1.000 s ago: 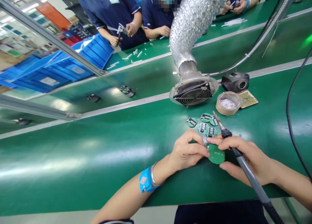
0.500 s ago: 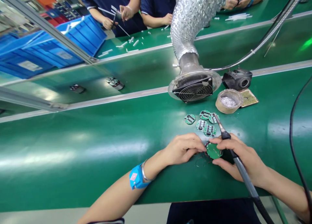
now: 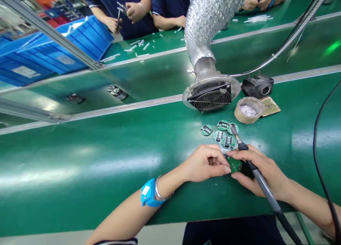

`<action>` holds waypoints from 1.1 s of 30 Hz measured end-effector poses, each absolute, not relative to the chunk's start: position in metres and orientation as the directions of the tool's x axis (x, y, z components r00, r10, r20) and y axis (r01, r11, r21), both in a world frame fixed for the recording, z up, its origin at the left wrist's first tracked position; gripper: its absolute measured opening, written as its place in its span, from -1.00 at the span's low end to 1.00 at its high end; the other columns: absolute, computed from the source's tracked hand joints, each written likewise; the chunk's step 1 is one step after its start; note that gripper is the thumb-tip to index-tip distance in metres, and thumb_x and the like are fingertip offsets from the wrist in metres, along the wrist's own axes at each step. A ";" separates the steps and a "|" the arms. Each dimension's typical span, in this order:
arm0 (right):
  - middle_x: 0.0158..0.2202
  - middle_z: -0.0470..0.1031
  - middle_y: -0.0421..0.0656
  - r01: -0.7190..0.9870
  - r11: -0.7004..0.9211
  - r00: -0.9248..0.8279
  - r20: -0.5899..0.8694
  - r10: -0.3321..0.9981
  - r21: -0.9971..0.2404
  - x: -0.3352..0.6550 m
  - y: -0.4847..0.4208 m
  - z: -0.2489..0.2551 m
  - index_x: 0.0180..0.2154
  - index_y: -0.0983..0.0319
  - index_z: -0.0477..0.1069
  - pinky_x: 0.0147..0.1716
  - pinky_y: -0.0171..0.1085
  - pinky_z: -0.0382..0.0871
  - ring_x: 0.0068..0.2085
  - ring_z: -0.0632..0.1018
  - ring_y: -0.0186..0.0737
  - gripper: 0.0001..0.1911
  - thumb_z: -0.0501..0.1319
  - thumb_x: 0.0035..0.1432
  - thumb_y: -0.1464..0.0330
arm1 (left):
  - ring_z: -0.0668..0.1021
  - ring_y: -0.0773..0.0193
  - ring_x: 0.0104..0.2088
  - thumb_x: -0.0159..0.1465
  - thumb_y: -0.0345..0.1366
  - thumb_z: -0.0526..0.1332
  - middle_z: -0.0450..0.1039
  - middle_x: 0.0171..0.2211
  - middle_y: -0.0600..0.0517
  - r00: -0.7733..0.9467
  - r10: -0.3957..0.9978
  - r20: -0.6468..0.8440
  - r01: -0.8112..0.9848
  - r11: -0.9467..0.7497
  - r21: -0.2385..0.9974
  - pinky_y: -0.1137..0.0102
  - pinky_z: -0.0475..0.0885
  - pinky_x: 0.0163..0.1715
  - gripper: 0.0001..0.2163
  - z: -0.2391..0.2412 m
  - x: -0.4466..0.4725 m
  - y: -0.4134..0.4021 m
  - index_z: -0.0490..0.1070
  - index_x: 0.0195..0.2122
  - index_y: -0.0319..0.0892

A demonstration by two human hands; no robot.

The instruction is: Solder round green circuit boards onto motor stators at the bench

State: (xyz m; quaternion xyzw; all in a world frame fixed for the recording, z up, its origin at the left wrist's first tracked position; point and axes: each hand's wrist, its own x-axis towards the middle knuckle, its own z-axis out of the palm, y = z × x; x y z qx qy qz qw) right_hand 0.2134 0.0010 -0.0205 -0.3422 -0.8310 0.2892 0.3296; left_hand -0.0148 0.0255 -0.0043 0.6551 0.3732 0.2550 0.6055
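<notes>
My left hand [image 3: 206,163] is closed, thumb and fingertips pinched at the left edge of a round green circuit board [image 3: 236,164]. That board has its plain side up and is partly covered by fingers. A soldering iron [image 3: 257,174] rests in my right hand [image 3: 266,170], its tip pointing up and away from me. The thumb and a finger of the same hand reach around the board. Just beyond my hands lie several round circuit boards [image 3: 219,136], chip side up; the iron's tip overlaps one of them in view.
A round tub [image 3: 247,117] of silvery material stands beside a flat square tin [image 3: 271,107] and a black holder [image 3: 257,86]. A fume extractor fan [image 3: 211,98] hangs over the bench [image 3: 80,181]. Co-workers' hands [image 3: 134,12] work across the line, near blue bins [image 3: 87,42].
My left hand has shifted slightly right over the board, covering more of it, and its fingers have curled. Two dark-topped items on the middle strip have moved left.
</notes>
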 end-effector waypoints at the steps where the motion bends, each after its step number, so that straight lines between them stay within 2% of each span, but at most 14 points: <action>1: -0.03 0.52 -0.07 0.373 0.604 -0.549 0.357 0.756 -0.705 0.213 0.001 -0.022 0.09 0.17 0.22 -0.05 -0.10 0.48 -0.02 0.53 -0.09 -0.54 0.26 0.17 0.45 | 0.32 0.49 -0.56 0.10 -0.34 0.38 0.32 -0.52 0.11 0.581 0.794 -0.179 0.212 0.065 0.975 0.54 0.23 -0.57 -0.90 -0.002 -0.013 0.025 0.56 -0.45 -0.28; 4: 0.02 0.50 -0.04 0.368 0.621 -0.551 0.376 0.745 -0.692 0.212 0.001 -0.021 0.08 0.18 0.23 -0.03 -0.08 0.46 0.01 0.50 -0.07 -0.52 0.30 0.15 0.42 | 0.34 0.49 -0.57 0.07 -0.31 0.40 0.32 -0.51 0.11 0.546 0.775 -0.318 0.287 0.184 0.940 0.54 0.23 -0.58 -0.87 0.004 -0.007 0.025 0.55 -0.47 -0.29; 7: 0.03 0.49 -0.01 0.339 0.636 -0.494 0.445 0.747 -0.693 0.208 0.001 -0.013 0.07 0.21 0.24 -0.01 -0.05 0.42 0.01 0.49 -0.05 -0.50 0.31 0.11 0.46 | 0.36 0.48 -0.55 0.06 -0.31 0.39 0.33 -0.51 0.12 0.538 0.769 -0.344 0.324 0.188 0.927 0.54 0.25 -0.57 -0.87 0.006 -0.004 0.026 0.54 -0.48 -0.28; 9: -0.07 0.54 -0.07 0.313 0.657 -0.426 0.517 0.742 -0.686 0.203 0.001 -0.007 0.03 0.22 0.27 -0.05 -0.09 0.42 -0.09 0.53 -0.11 -0.55 0.27 0.11 0.55 | 0.36 0.48 -0.55 0.07 -0.31 0.38 0.33 -0.52 0.13 0.547 0.772 -0.324 0.332 0.156 0.931 0.54 0.25 -0.57 -0.87 0.006 -0.002 0.026 0.52 -0.49 -0.28; 11: -0.20 0.57 -0.16 0.317 0.676 -0.393 0.557 0.732 -0.665 0.198 0.000 -0.003 -0.03 0.20 0.30 -0.18 -0.18 0.43 -0.24 0.53 -0.21 -0.60 0.23 0.12 0.61 | 0.34 0.49 -0.56 0.08 -0.30 0.38 0.31 -0.53 0.14 0.551 0.779 -0.299 0.325 0.130 0.937 0.55 0.23 -0.57 -0.85 0.007 -0.002 0.026 0.49 -0.51 -0.28; 15: -0.35 0.51 -0.23 0.444 0.646 -0.437 0.479 0.761 -0.620 0.194 -0.003 -0.002 -0.08 0.17 0.32 -0.38 -0.28 0.35 -0.37 0.43 -0.26 -0.68 0.18 0.18 0.60 | 0.30 0.50 -0.57 0.09 -0.29 0.35 0.30 -0.52 0.13 0.540 0.784 -0.306 0.283 0.174 0.943 0.55 0.21 -0.59 -0.84 0.004 -0.003 0.024 0.47 -0.48 -0.28; 18: -0.49 0.36 -0.24 0.586 0.655 -0.529 0.387 0.755 -0.478 0.194 -0.010 -0.002 -0.05 0.16 0.35 -0.43 -0.26 0.27 -0.43 0.33 -0.22 -0.72 0.09 0.26 0.54 | 0.30 0.49 -0.58 0.11 -0.30 0.31 0.31 -0.52 0.11 0.530 0.786 -0.319 0.203 0.248 0.947 0.55 0.20 -0.61 -0.86 -0.002 -0.003 0.020 0.44 -0.47 -0.29; 21: -0.54 0.30 -0.21 0.616 0.711 -0.580 0.415 0.701 -0.339 0.194 -0.017 -0.002 0.01 0.23 0.34 -0.45 -0.22 0.23 -0.44 0.29 -0.18 -0.69 -0.04 0.31 0.51 | 0.29 0.51 -0.60 0.08 -0.35 0.29 0.28 -0.53 0.13 0.492 0.813 -0.312 0.130 0.286 0.950 0.57 0.19 -0.63 -0.89 -0.007 -0.001 0.015 0.40 -0.50 -0.28; 23: -0.51 0.35 -0.19 0.589 0.722 -0.586 0.422 0.691 -0.363 0.197 -0.020 -0.001 0.07 0.24 0.30 -0.42 -0.22 0.28 -0.40 0.35 -0.17 -0.65 -0.06 0.32 0.51 | 0.29 0.53 -0.60 0.04 -0.43 0.27 0.27 -0.51 0.13 0.453 0.853 -0.261 0.144 0.219 0.965 0.58 0.21 -0.62 -0.94 -0.008 0.000 0.013 0.39 -0.52 -0.28; 26: -0.41 0.46 -0.19 0.593 0.640 -0.538 0.351 0.766 -0.489 0.208 -0.026 0.004 0.15 0.17 0.26 -0.35 -0.23 0.39 -0.35 0.45 -0.19 -0.60 0.02 0.31 0.48 | 0.31 0.54 -0.58 0.03 -0.51 0.24 0.29 -0.49 0.12 0.420 0.896 -0.145 0.253 0.038 0.967 0.60 0.23 -0.61 -0.95 -0.004 0.001 0.009 0.43 -0.52 -0.27; 28: -0.34 0.52 -0.19 0.604 0.597 -0.488 0.346 0.801 -0.529 0.217 -0.031 0.013 0.23 0.15 0.18 -0.35 -0.22 0.43 -0.34 0.50 -0.18 -0.50 0.06 0.28 0.49 | 0.33 0.53 -0.58 0.04 -0.53 0.23 0.31 -0.49 0.11 0.425 0.900 -0.100 0.314 -0.043 0.949 0.61 0.24 -0.61 -0.93 -0.002 0.002 0.007 0.46 -0.51 -0.27; 31: -0.32 0.55 -0.15 0.582 0.638 -0.489 0.409 0.770 -0.504 0.227 -0.040 0.030 0.30 0.20 0.08 -0.43 -0.21 0.45 -0.38 0.52 -0.18 -0.39 0.11 0.25 0.48 | 0.34 0.51 -0.58 0.05 -0.51 0.24 0.32 -0.50 0.10 0.424 0.904 -0.054 0.349 -0.108 0.931 0.60 0.27 -0.60 -0.94 0.000 0.002 0.006 0.47 -0.50 -0.26; 33: -0.34 0.54 -0.13 0.585 0.660 -0.493 0.439 0.751 -0.472 0.230 -0.047 0.038 0.23 0.21 0.23 -0.48 -0.20 0.45 -0.39 0.54 -0.17 -0.46 0.14 0.21 0.46 | 0.35 0.51 -0.59 0.07 -0.49 0.24 0.32 -0.51 0.10 0.412 0.911 -0.026 0.356 -0.135 0.925 0.60 0.28 -0.60 -0.94 0.000 0.002 0.005 0.47 -0.51 -0.27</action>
